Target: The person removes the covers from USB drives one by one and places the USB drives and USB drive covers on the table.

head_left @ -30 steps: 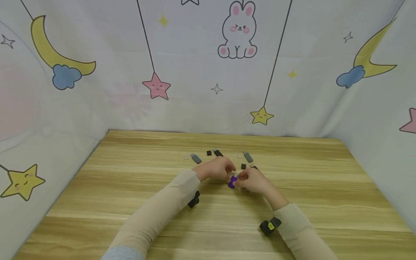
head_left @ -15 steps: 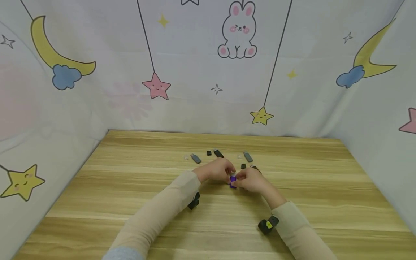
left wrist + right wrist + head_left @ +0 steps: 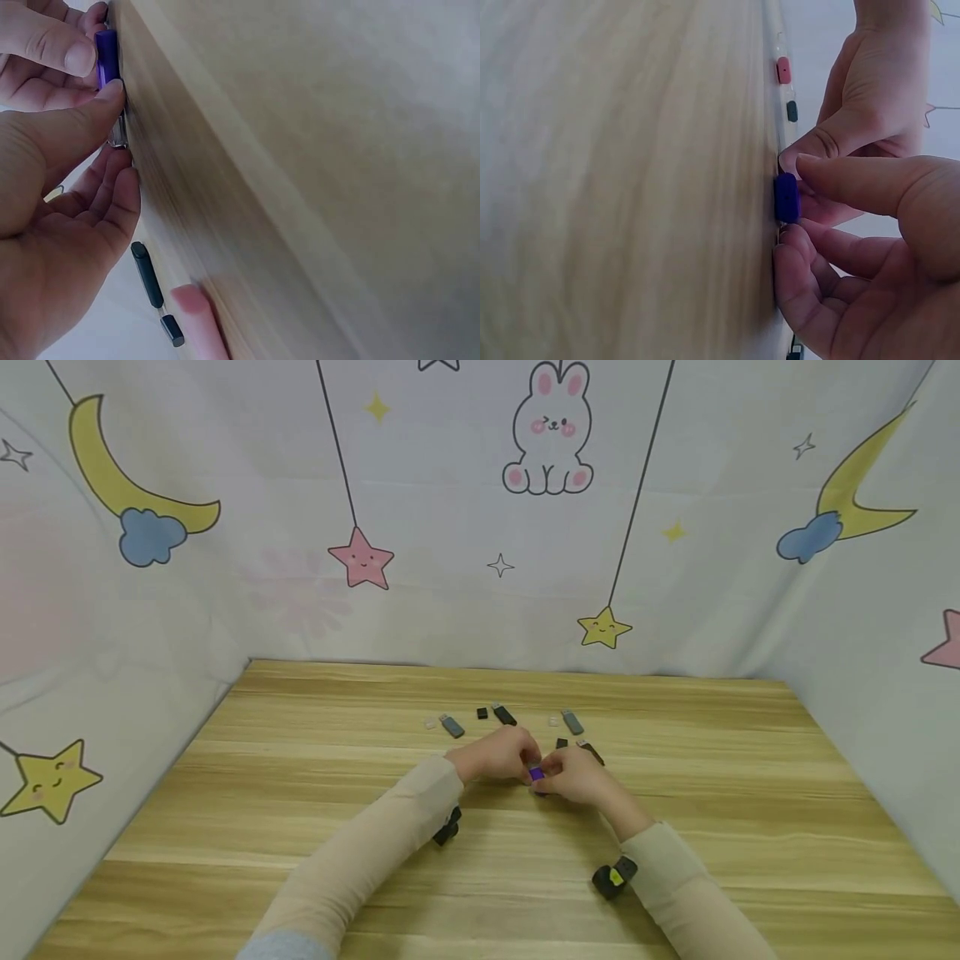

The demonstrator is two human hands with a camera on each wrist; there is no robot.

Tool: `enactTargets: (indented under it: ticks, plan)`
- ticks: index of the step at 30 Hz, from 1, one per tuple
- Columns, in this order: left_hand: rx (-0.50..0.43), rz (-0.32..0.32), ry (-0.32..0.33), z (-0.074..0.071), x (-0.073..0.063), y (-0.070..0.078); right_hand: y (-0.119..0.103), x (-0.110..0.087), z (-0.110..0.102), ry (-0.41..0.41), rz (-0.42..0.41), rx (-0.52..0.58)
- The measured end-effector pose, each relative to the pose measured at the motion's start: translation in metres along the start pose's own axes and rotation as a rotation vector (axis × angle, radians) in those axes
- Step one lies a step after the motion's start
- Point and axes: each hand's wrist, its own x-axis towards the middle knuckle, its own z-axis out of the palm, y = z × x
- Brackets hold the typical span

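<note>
Low over the table, a small purple USB flash drive (image 3: 537, 774) sits between the two hands. The right hand (image 3: 587, 775) pinches its body between thumb and fingers, as the right wrist view also shows with the drive (image 3: 787, 199) standing on edge. At the drive's other end the left hand (image 3: 504, 753) pinches a small clear cap (image 3: 118, 133), its thumb (image 3: 112, 91) right by the purple body. The left fingers hide much of the cap and of the connector end.
Behind the hands lie several capless flash drives: a grey one (image 3: 452, 726), a black one (image 3: 504, 714), another grey one (image 3: 572, 722) and another black one (image 3: 591, 752). Small caps lie beside them, including a black cap (image 3: 482, 713) and a clear cap (image 3: 430, 723). A printed curtain surrounds the table (image 3: 480, 893).
The purple flash drive has turned so its connector end leans left toward the left hand. The right hand has shifted slightly left, and the gap between the hands has narrowed.
</note>
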Motion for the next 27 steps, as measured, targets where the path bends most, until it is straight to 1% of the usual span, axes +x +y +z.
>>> enactTargets:
  ticks: [8, 20, 27]
  plan:
    - [0.03, 0.003, 0.01, 0.0006, -0.0019, 0.0005, -0.0008, 0.003, 0.0034, 0.021, -0.01, -0.034]
    - [0.045, -0.005, 0.029, 0.0015, -0.0053, 0.0001, 0.0002, 0.0055, 0.0065, 0.039, -0.046, -0.03]
    - [0.047, 0.001, 0.032, 0.0017, -0.0074, -0.0018, 0.0006, 0.0067, 0.0086, 0.051, -0.08, -0.019]
